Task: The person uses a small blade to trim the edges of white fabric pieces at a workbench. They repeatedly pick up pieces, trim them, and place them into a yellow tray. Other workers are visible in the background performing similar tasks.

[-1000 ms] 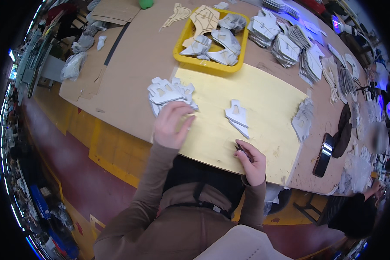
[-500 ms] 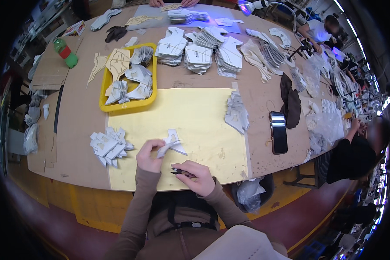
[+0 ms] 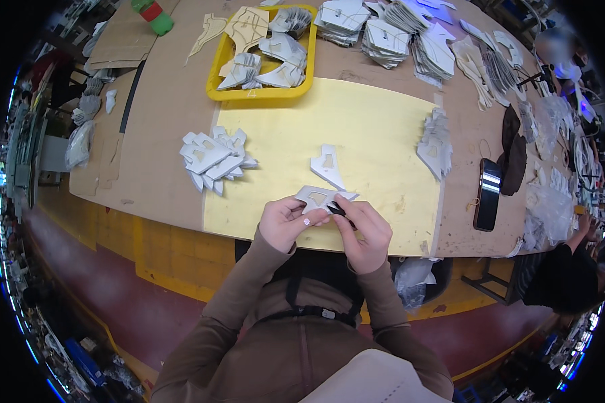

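My left hand pinches the left end of a white cut-out piece, shaped with a small window, above the table's near edge. At its right end my right hand is closed around a small black tool that looks like thread snips; most of it is hidden by the fingers. The tool's dark tip is against or very close to the piece. Just beyond lies a similar white piece on the yellow sheet. To the left is a loose heap of such pieces, and to the right a stack of them.
A yellow tray holding several bundles of pieces stands at the back. Piles of white panels lie beside it. On the right are a phone and a dark cloth. A green bottle is far left; a person sits at right.
The view has tilted down and shifted left. My right hand has come up to the piece in my left hand, which now lies flatter. The other white piece now shows apart from it.
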Available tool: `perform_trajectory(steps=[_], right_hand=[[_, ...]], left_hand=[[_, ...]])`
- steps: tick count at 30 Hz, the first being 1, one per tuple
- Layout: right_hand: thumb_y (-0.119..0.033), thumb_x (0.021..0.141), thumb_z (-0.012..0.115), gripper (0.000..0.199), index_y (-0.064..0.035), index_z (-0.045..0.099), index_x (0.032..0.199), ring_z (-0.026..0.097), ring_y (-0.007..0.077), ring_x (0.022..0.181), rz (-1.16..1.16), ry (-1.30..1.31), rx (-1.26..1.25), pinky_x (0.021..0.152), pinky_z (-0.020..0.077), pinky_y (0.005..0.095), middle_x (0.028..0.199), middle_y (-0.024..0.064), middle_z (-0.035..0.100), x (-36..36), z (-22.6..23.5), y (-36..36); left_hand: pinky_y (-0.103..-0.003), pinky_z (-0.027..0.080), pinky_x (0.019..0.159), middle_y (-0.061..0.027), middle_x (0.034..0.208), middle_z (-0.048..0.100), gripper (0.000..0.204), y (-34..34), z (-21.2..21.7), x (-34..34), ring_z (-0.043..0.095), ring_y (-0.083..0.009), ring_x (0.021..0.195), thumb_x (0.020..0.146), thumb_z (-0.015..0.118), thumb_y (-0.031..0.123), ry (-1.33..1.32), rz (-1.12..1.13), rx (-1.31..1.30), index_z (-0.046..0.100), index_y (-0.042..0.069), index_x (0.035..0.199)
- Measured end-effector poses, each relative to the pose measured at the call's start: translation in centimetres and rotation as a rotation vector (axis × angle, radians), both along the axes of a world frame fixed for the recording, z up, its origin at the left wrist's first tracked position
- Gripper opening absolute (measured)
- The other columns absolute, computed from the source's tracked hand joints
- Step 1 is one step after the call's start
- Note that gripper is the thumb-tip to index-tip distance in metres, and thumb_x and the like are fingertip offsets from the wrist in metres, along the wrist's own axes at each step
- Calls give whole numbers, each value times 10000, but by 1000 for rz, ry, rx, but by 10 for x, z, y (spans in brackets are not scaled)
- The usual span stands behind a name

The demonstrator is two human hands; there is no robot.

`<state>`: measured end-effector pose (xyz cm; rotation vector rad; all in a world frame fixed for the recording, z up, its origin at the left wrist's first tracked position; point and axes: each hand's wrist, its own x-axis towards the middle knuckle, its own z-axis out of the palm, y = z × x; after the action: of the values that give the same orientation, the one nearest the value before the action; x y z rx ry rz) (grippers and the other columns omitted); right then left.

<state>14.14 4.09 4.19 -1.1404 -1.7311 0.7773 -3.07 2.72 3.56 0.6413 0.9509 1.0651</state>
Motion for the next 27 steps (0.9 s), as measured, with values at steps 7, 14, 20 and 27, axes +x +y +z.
perform_trajectory(steps=[7,14,20,27], right_hand=[[53,746,718,335,40,675,1078,651,271,700,49,-12,22,609,510,321,832,157,657,3,-1,-2],[48,740,725,327,46,674,1063,657,285,709,71,-8,25,617,515,330,834,166,663,3,1,-1],[61,765,709,322,49,663,1084,655,267,728,49,44,-22,625,518,317,851,171,660,1,0,-6],[66,815,671,320,52,639,1133,639,225,744,-20,97,-91,631,513,282,891,168,649,-8,0,-17]], left_hand=[[-240,522,781,-124,969,682,278,-3,-4,-1,643,-121,847,893,655,17,0,2,18,606,-101,1140],[-212,503,708,-97,911,670,285,-6,7,-3,603,-78,775,882,680,41,102,-5,-17,617,-102,1120],[-212,492,679,-76,879,657,259,-5,16,0,587,-69,750,877,687,41,170,-5,33,621,-104,1081],[-219,495,667,-76,889,654,213,-9,19,6,592,-79,745,869,686,21,196,47,75,634,-100,1037]])
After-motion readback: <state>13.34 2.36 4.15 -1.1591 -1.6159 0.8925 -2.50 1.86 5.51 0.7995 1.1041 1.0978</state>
